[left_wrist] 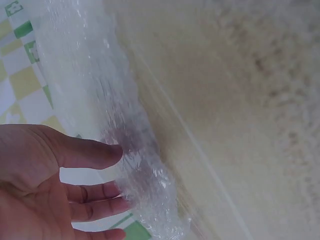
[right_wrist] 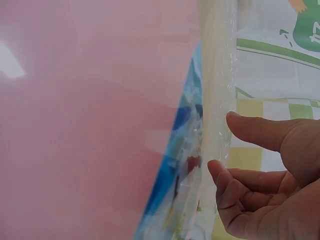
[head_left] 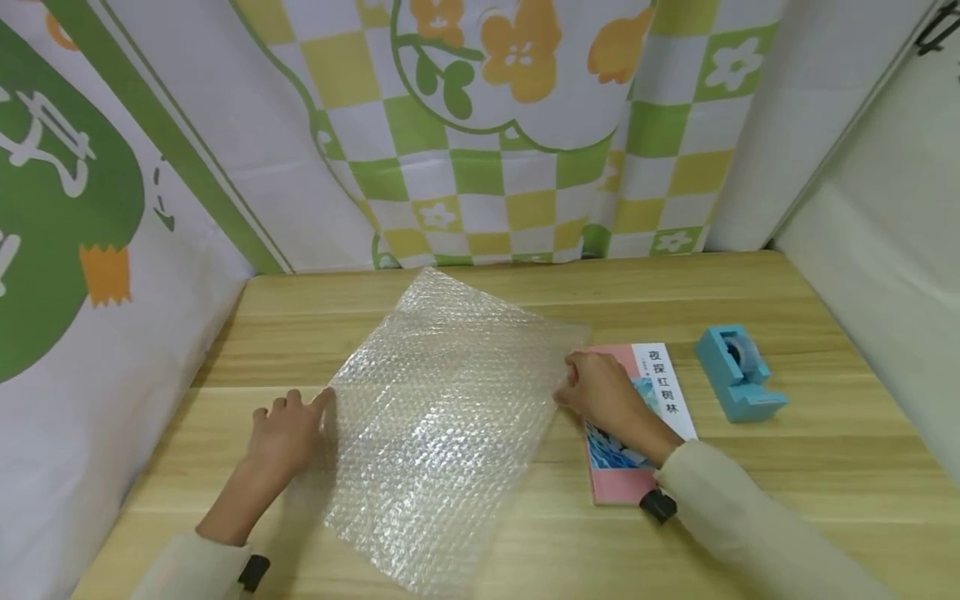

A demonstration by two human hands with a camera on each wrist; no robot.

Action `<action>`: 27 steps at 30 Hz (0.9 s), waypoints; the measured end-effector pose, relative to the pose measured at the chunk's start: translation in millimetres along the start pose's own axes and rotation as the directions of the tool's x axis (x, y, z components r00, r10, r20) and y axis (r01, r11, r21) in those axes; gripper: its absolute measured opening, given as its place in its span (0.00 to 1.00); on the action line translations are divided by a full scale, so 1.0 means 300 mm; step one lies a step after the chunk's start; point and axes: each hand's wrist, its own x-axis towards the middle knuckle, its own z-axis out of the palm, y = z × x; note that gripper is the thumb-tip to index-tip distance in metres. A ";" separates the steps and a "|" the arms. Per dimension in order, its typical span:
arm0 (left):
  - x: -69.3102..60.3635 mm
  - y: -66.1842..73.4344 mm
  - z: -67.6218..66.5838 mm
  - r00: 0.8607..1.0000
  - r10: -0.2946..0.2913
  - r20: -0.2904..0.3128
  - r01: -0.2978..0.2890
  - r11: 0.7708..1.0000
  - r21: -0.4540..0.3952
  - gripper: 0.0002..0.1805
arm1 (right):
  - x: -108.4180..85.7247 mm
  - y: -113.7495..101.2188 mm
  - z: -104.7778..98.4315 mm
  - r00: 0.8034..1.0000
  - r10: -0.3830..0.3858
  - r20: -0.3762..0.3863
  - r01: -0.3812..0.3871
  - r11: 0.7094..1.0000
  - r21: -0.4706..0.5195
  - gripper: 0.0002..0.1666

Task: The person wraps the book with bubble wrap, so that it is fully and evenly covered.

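Observation:
A clear sheet of bubble wrap [head_left: 442, 417] lies slantwise across the middle of the wooden table. At its left edge my left hand [head_left: 285, 433] pinches the wrap; in the left wrist view the thumb [left_wrist: 95, 154] is on one side, with fingertips behind the film. My right hand [head_left: 603, 396] pinches the opposite edge between thumb and fingers, seen close up in the right wrist view beside the wrap [right_wrist: 220, 85]. Beneath the right hand and wrist lies a pink and white book [head_left: 626, 487] with a blue picture, partly covered by them.
A blue tape dispenser [head_left: 738, 375] with a roll of tape stands right of the book. The wooden table [head_left: 825, 492] meets a checked, flowered cloth [head_left: 525, 183] at the back. White hangings line both sides.

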 end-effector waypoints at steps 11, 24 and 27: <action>0.011 0.009 0.012 0.999 -0.047 -0.013 0.047 0.999 -0.003 0.31 | -0.005 0.012 0.011 0.998 -0.048 -0.029 0.047 0.998 -0.030 0.13; -0.028 0.025 0.023 0.994 -0.069 -0.081 0.065 0.997 -0.048 0.32 | -0.016 0.034 -0.017 0.994 -0.101 -0.043 0.100 0.995 -0.007 0.28; -0.039 0.059 0.010 0.989 -0.060 -0.139 0.052 0.997 -0.055 0.32 | -0.029 0.048 -0.034 0.993 -0.101 -0.053 0.102 0.995 0.008 0.33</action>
